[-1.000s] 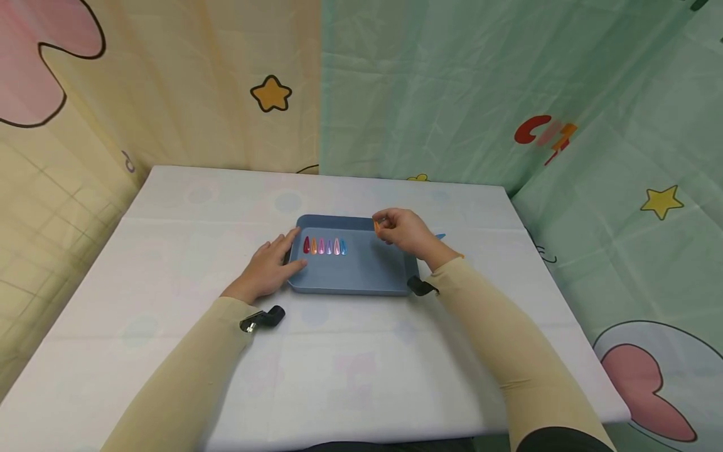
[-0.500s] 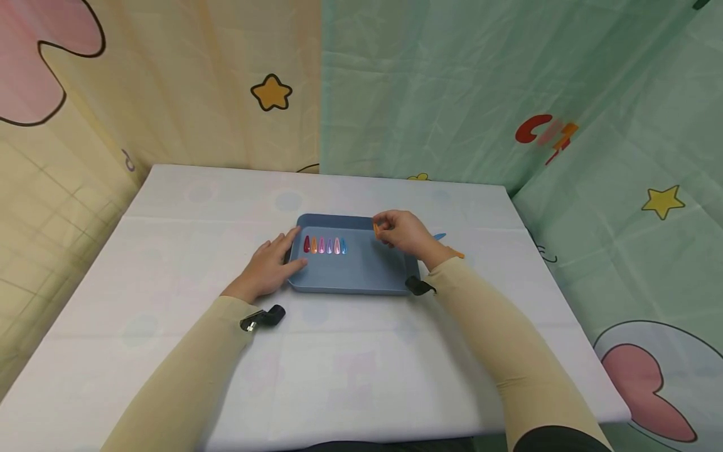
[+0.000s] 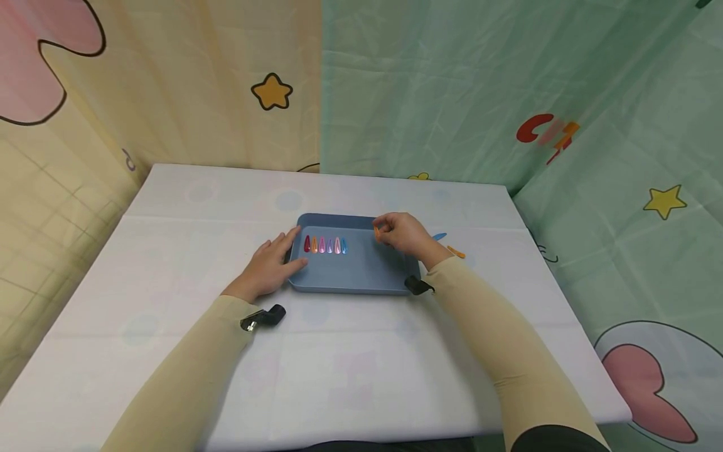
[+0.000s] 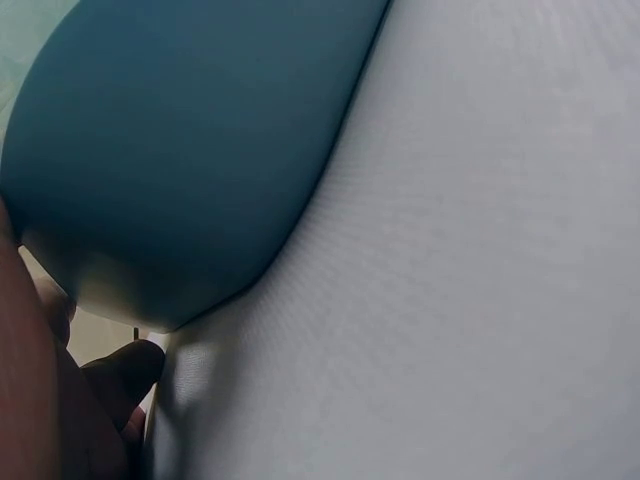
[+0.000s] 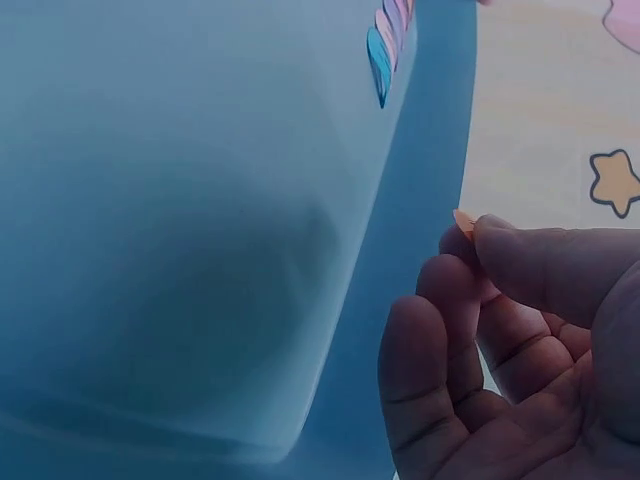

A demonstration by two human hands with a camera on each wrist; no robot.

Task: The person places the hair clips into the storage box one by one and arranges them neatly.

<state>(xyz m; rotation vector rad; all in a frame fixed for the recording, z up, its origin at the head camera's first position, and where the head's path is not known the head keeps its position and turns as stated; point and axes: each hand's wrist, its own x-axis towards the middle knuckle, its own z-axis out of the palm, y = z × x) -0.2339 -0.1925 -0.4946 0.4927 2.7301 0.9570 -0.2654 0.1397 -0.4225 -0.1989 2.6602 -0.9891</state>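
Note:
A blue-grey tray (image 3: 356, 276) holds a neat row of several snap hair clips (image 3: 322, 245) at its left, running from red to blue. My left hand (image 3: 268, 267) rests along the tray's left edge, fingers fairly straight and the thumb over the near-left rim. In the left wrist view its fingers lie partly hidden behind the tray wall (image 4: 180, 150). Over the tray's far right part, my right hand (image 3: 403, 233) pinches an orange hair clip (image 5: 463, 222) between thumb and index finger. Only the clip's tip shows in the right wrist view.
To the right of the tray, a blue hair clip (image 3: 439, 236) and an orange clip (image 3: 455, 252) lie on the white-covered table (image 3: 350, 364). Printed curtains (image 3: 429, 94) hang behind the table and along both sides.
My right hand has shifted slightly down and stays over the tray's far right, still pinching the orange clip. More of the orange clip on the table shows beside the wrist. The left hand stays put.

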